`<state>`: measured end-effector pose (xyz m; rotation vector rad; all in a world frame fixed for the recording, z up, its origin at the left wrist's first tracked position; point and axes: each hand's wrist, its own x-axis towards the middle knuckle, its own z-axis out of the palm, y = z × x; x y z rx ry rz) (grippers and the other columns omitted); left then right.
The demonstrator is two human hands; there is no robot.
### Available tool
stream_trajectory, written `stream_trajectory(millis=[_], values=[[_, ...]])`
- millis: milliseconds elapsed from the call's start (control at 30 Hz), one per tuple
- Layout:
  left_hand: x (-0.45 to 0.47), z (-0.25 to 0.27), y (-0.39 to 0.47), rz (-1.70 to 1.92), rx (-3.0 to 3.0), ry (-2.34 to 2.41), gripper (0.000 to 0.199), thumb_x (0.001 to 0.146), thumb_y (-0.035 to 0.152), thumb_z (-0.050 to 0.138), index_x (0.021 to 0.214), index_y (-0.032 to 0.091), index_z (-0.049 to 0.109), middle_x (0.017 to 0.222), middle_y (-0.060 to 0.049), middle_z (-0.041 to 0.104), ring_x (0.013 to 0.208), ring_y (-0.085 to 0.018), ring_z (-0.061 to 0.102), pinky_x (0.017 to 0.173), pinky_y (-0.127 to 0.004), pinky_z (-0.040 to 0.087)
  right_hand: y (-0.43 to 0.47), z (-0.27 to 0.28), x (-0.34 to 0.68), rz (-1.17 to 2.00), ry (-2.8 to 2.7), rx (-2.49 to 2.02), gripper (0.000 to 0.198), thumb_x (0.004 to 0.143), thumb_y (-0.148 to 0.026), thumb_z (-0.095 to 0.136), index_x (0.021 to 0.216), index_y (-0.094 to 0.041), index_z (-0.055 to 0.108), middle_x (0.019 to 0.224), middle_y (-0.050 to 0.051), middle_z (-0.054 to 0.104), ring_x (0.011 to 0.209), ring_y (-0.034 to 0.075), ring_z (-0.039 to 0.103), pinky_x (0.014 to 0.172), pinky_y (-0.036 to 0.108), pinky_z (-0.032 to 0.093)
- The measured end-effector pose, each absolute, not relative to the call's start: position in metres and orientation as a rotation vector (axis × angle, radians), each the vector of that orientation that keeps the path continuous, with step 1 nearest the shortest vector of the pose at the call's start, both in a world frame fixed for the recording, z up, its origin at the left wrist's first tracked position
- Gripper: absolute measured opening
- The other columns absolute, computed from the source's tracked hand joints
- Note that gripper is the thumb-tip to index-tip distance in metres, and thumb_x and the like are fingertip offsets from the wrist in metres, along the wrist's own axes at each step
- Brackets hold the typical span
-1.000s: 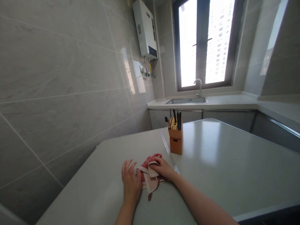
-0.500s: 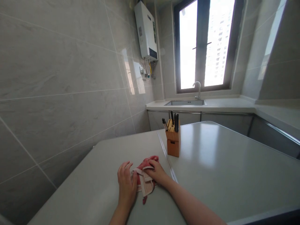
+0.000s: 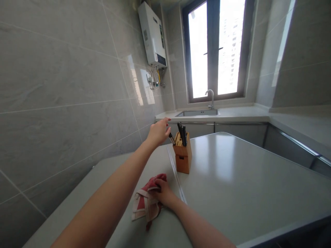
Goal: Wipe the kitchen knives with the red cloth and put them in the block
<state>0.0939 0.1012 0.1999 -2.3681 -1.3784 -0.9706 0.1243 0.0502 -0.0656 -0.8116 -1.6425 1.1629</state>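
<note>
The crumpled red cloth with beige trim (image 3: 147,203) lies on the pale grey table (image 3: 232,186), near its front edge, at about 7 o'clock from the wooden knife block (image 3: 183,156). The right hand (image 3: 161,192) rests on the cloth's far right corner, fingers curled down and pressing it to the surface. The left hand (image 3: 158,131) is raised and stretched out at 11 o'clock from the cloth, well clear of it, its fingers loosely bent and closing toward a dark knife handle (image 3: 171,138) that leans out of the block's left side; whether they touch the handle cannot be told.

Half a second earlier the left hand lay flat on the table against the cloth's left side; it has since lifted and reached forward to the block, while the right hand has kept its place on the cloth.

A seam (image 3: 176,175) runs along the table just right of the cloth and past the block's left foot. The grey tiled wall (image 3: 64,103) closes in at 9 o'clock. At 3 o'clock the tabletop spreads wide, and beyond the block at 12 o'clock stands the white counter with a steel sink (image 3: 198,112).
</note>
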Motion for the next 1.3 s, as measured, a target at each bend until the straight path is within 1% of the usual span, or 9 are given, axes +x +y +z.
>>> stream_trajectory(millis=[100, 300, 433, 567, 800, 933, 1033, 1133, 1300], values=[[0.113, 0.209, 0.126, -0.761, -2.530, -1.378, 0.048, 0.083, 0.019, 0.055, 0.131, 0.022, 0.051, 0.107, -0.008, 0.066, 0.091, -0.020, 0.063, 0.083, -0.033, 0.048, 0.053, -0.066, 0.122, 1.154, -1.664, -0.828, 0.014, 0.064, -0.021, 0.067, 0.068, -0.019, 0.054, 0.068, -0.002, 0.051, 0.065, 0.014, 0.047, 0.060, 0.026, 0.036], [0.136, 0.209, 0.144, -0.704, -2.560, -1.431, 0.026, 0.081, 0.019, 0.058, 0.105, 0.018, 0.068, 0.083, -0.007, 0.069, 0.072, -0.016, 0.061, 0.073, -0.027, 0.048, 0.057, -0.067, 0.120, 1.053, -1.695, -0.819, 0.019, 0.064, -0.023, 0.069, 0.062, -0.020, 0.050, 0.065, -0.003, 0.048, 0.063, 0.013, 0.042, 0.060, 0.026, 0.034], [0.142, 0.205, 0.142, -0.771, -2.477, -1.451, 0.016, 0.080, 0.015, 0.057, 0.090, 0.015, 0.070, 0.083, -0.009, 0.069, 0.075, -0.018, 0.062, 0.074, -0.028, 0.048, 0.056, -0.064, 0.119, 1.008, -1.710, -0.796, 0.022, 0.064, -0.021, 0.069, 0.059, -0.021, 0.048, 0.063, -0.003, 0.048, 0.064, 0.013, 0.042, 0.062, 0.026, 0.034], [0.145, 0.212, 0.140, -0.863, -2.398, -1.431, 0.018, 0.084, 0.017, 0.054, 0.092, 0.014, 0.070, 0.086, -0.010, 0.070, 0.080, -0.019, 0.063, 0.078, -0.029, 0.047, 0.056, -0.064, 0.119, 1.014, -1.715, -0.829, 0.022, 0.064, -0.020, 0.070, 0.058, -0.021, 0.049, 0.063, -0.003, 0.049, 0.063, 0.013, 0.043, 0.062, 0.027, 0.035], [0.117, 0.268, 0.103, -1.289, -2.197, -1.205, 0.014, 0.084, 0.015, 0.058, 0.092, 0.009, 0.068, 0.078, -0.005, 0.067, 0.074, -0.015, 0.064, 0.078, -0.029, 0.050, 0.056, -0.066, 0.121, 1.105, -1.697, -0.851, 0.013, 0.066, -0.021, 0.069, 0.067, -0.019, 0.056, 0.070, -0.002, 0.054, 0.068, 0.014, 0.049, 0.063, 0.026, 0.039], [0.075, 0.280, 0.071, -1.830, -1.875, -1.096, 0.035, 0.089, 0.031, 0.054, 0.104, 0.000, 0.062, 0.079, -0.002, 0.063, 0.068, -0.009, 0.063, 0.073, -0.031, 0.053, 0.051, -0.060, 0.125, 1.200, -1.658, -0.796, 0.013, 0.067, -0.018, 0.066, 0.079, -0.019, 0.060, 0.078, -0.001, 0.058, 0.074, 0.015, 0.053, 0.067, 0.026, 0.041], [0.036, 0.247, 0.060, -2.460, -1.567, -1.054, 0.024, 0.084, 0.025, 0.062, 0.097, 0.005, 0.061, 0.079, 0.001, 0.061, 0.063, -0.006, 0.063, 0.073, -0.029, 0.056, 0.048, -0.053, 0.128, 1.119, -1.707, -0.735, 0.006, 0.070, -0.019, 0.064, 0.072, -0.018, 0.059, 0.074, -0.001, 0.056, 0.073, 0.015, 0.052, 0.068, 0.027, 0.040], [-0.007, 0.176, 0.051, -2.968, -1.238, -1.145, 0.013, 0.079, 0.019, 0.067, 0.087, 0.011, 0.059, 0.078, 0.003, 0.061, 0.062, -0.004, 0.064, 0.073, -0.023, 0.057, 0.045, -0.048, 0.130, 1.151, -1.710, -0.731, 0.004, 0.073, -0.021, 0.062, 0.074, -0.018, 0.059, 0.075, 0.000, 0.058, 0.073, 0.015, 0.053, 0.068, 0.027, 0.040], [-0.066, 0.032, 0.024, -3.241, -0.832, -1.656, 0.008, 0.081, 0.010, 0.065, 0.079, 0.013, 0.058, 0.078, 0.000, 0.064, 0.066, -0.007, 0.067, 0.069, -0.017, 0.058, 0.046, -0.044, 0.132, 1.212, -1.631, -0.744, 0.005, 0.071, -0.021, 0.065, 0.073, -0.017, 0.063, 0.076, 0.001, 0.062, 0.076, 0.018, 0.056, 0.073, 0.030, 0.042]])
